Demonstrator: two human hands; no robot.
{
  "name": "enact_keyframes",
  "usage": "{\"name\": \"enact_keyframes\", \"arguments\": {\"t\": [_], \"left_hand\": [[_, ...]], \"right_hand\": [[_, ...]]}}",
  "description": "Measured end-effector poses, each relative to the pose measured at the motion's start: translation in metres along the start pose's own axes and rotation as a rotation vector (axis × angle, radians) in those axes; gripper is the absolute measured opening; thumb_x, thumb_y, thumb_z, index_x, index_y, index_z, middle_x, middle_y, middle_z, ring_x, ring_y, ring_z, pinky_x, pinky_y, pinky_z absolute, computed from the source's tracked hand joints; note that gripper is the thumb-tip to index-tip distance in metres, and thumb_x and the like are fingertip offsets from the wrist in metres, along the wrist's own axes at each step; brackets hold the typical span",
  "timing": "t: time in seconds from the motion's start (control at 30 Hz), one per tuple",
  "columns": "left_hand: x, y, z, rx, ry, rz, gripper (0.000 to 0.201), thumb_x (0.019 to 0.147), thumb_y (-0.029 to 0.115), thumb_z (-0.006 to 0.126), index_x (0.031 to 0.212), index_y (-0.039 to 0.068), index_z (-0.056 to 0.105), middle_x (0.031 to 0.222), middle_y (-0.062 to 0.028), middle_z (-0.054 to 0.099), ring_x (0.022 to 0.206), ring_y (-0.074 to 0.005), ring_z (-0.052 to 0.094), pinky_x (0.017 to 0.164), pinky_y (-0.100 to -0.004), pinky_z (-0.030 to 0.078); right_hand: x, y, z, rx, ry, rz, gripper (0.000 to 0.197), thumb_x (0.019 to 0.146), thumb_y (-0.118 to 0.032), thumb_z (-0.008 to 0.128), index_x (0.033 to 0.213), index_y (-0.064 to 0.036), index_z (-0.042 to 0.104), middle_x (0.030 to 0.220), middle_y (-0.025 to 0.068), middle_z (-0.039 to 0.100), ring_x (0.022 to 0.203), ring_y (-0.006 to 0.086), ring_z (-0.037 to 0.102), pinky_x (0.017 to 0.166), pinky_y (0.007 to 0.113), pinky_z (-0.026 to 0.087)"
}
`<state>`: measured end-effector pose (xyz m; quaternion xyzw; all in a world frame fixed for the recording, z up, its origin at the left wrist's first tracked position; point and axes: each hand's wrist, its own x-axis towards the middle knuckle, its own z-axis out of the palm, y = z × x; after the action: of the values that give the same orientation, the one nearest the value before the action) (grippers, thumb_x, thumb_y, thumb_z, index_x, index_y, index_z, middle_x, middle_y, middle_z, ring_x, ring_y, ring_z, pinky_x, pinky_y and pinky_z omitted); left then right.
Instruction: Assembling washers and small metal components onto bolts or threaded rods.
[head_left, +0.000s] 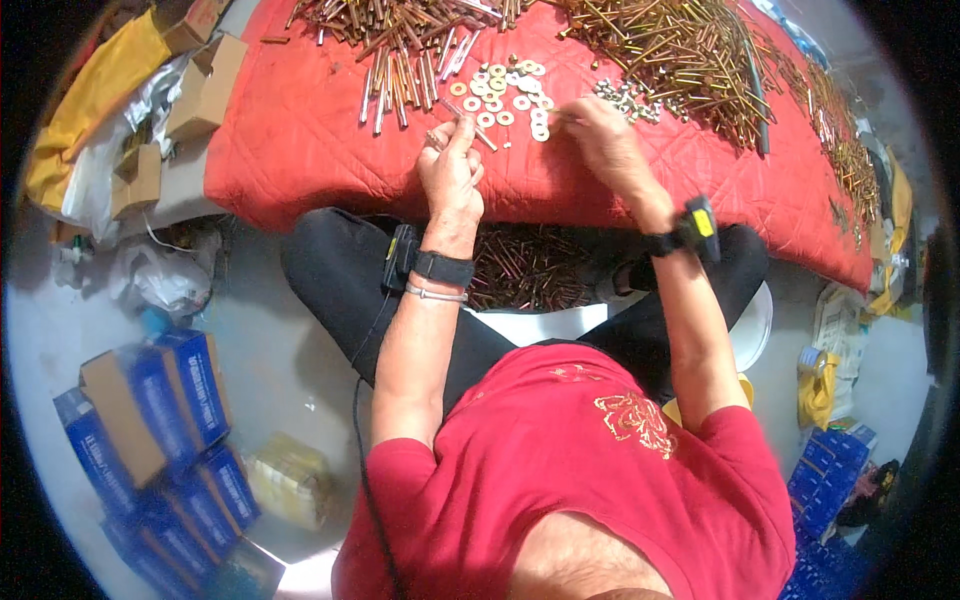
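Note:
My left hand (pixel 455 172) is closed, with a slim metal bolt (pixel 484 138) slanting out between thumb and fingers above the red quilted cloth. To its right, my right hand (pixel 604 140) has its fingertips pinched together at the edge of the flat round washers (pixel 497 88). Whatever those fingertips hold is too small and blurred to make out. Small silvery nuts (pixel 628 100) lie in a heap just beyond the right hand. One tiny loose piece (pixel 507 145) rests on the cloth near the bolt's lower end.
Metal tubes (pixel 395 70) are piled at the far left of the red cloth (pixel 300 150), long brassy bolts (pixel 680 45) at the far right. More bolts (pixel 530 268) lie below, between my legs. Blue boxes (pixel 165 400) stack at left, another blue stack (pixel 830 465) at right.

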<state>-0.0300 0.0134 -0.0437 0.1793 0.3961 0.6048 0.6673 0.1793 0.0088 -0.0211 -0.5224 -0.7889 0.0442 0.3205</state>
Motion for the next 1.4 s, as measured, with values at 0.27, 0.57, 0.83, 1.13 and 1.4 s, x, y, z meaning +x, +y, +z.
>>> {"name": "enact_keyframes", "arguments": {"t": [0.27, 0.57, 0.83, 1.13, 1.4], "left_hand": [[-0.004, -0.007, 0.012, 0.008, -0.032, 0.021, 0.012, 0.086, 0.013, 0.062, 0.089, 0.002, 0.059, 0.061, 0.0051, 0.049, 0.038, -0.0001, 0.03, 0.032, -0.0173, 0.02], [-0.012, -0.006, 0.002, 0.035, -0.096, 0.024, 0.01, 0.087, 0.012, 0.06, 0.089, 0.003, 0.057, 0.072, -0.0016, 0.061, 0.039, -0.0016, 0.035, 0.032, -0.0176, 0.023], [-0.009, -0.008, 0.005, -0.06, -0.144, 0.011, 0.009, 0.088, 0.011, 0.058, 0.085, 0.002, 0.06, 0.074, -0.0042, 0.063, 0.036, -0.0004, 0.029, 0.032, -0.017, 0.02], [-0.015, -0.008, 0.006, -0.061, -0.149, -0.034, 0.008, 0.087, 0.011, 0.06, 0.084, 0.004, 0.059, 0.074, -0.0027, 0.062, 0.037, -0.0012, 0.029, 0.031, -0.0178, 0.02], [-0.018, -0.011, 0.012, -0.129, -0.131, -0.139, 0.011, 0.086, 0.014, 0.063, 0.083, 0.006, 0.056, 0.073, -0.0014, 0.06, 0.037, -0.0016, 0.028, 0.032, -0.0183, 0.019]], "right_hand": [[-0.019, -0.023, -0.032, 0.172, -0.144, 0.293, 0.018, 0.083, -0.008, 0.055, 0.099, -0.0064, 0.063, 0.095, 0.0154, 0.065, 0.085, 0.0296, 0.064, 0.072, 0.035, 0.05], [-0.012, -0.029, -0.019, 0.052, -0.323, 0.242, 0.015, 0.082, -0.011, 0.06, 0.095, -0.0051, 0.064, 0.084, 0.0158, 0.065, 0.08, 0.0292, 0.064, 0.07, 0.035, 0.049], [0.043, -0.033, -0.024, -0.292, -0.716, 0.057, 0.016, 0.072, -0.016, 0.06, 0.084, -0.0096, 0.068, 0.079, 0.0141, 0.066, 0.077, 0.0327, 0.064, 0.067, 0.042, 0.051], [0.004, -0.028, -0.027, -0.179, -0.552, 0.061, 0.02, 0.082, -0.016, 0.058, 0.101, -0.0133, 0.064, 0.082, 0.0114, 0.066, 0.078, 0.0293, 0.065, 0.065, 0.04, 0.051], [-0.025, -0.064, -0.028, 0.656, -0.083, 0.448, 0.016, 0.086, -0.014, 0.061, 0.101, -0.0072, 0.064, 0.065, -0.0025, 0.054, 0.059, 0.0038, 0.048, 0.053, 0.021, 0.041]]}}
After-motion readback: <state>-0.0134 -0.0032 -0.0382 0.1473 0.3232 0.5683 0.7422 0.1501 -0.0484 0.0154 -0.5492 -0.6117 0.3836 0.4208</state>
